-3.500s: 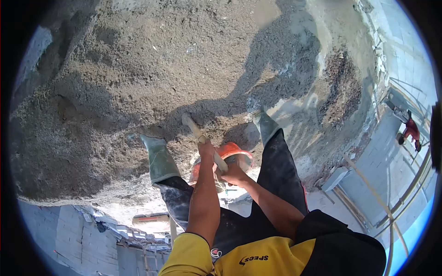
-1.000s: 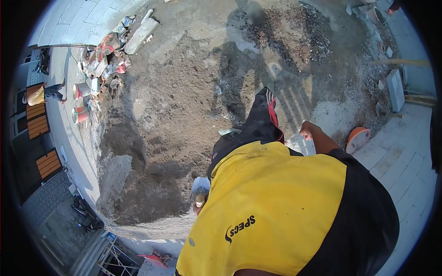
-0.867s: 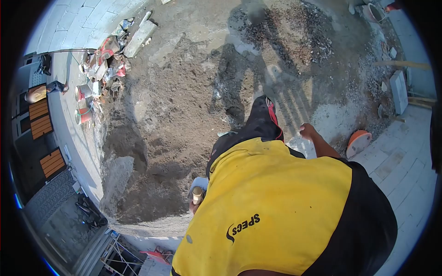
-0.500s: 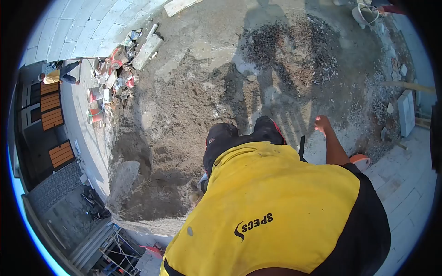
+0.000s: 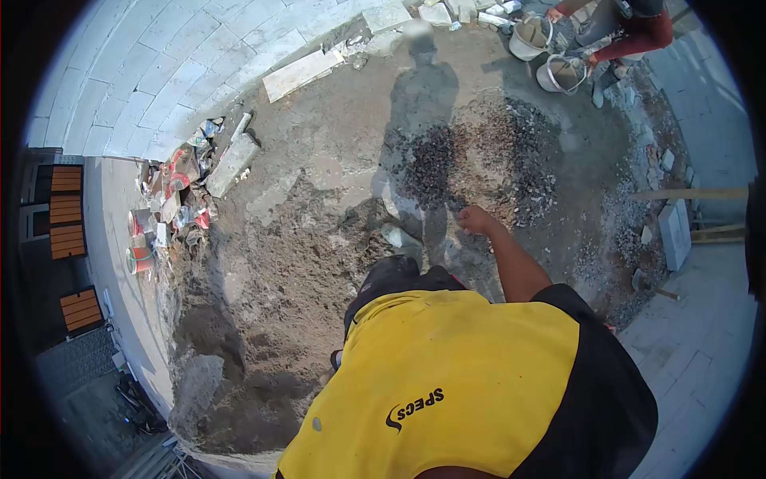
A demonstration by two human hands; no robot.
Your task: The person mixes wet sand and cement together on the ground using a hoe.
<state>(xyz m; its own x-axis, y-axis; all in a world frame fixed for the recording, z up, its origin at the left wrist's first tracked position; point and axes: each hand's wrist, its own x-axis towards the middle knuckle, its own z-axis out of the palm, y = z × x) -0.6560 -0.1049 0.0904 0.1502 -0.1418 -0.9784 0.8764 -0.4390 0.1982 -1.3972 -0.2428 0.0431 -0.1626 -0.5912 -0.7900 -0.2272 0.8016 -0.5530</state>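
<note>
My right hand (image 5: 476, 220) hangs in the air in front of my body, its fingers curled in, and I see nothing held in it. Below and beyond it lies a heap of dark gravel (image 5: 431, 164), which it does not visibly grip or touch. A pale, flat block (image 5: 401, 239) rests on the ground in front of my dark trousers. Of my left hand (image 5: 325, 377), at most a small skin-toned patch shows at the left edge of my yellow shirt; its fingers are hidden. Grey-brown sand (image 5: 295, 263) spreads beside that patch.
A co-worker in a red sleeve (image 5: 650, 36) bends at the upper right, hands at two whitish buckets (image 5: 531, 40) with grey contents. Rubbish (image 5: 179, 184) and a concrete piece (image 5: 233, 164) lie left. A plank (image 5: 303, 73) lies by the block wall; wooden poles (image 5: 690, 193) jut in at right.
My view has shifted forward, bringing the co-worker and both buckets into sight. My right hand has moved left and stands nearer the gravel. The pale block by my legs now shows.
</note>
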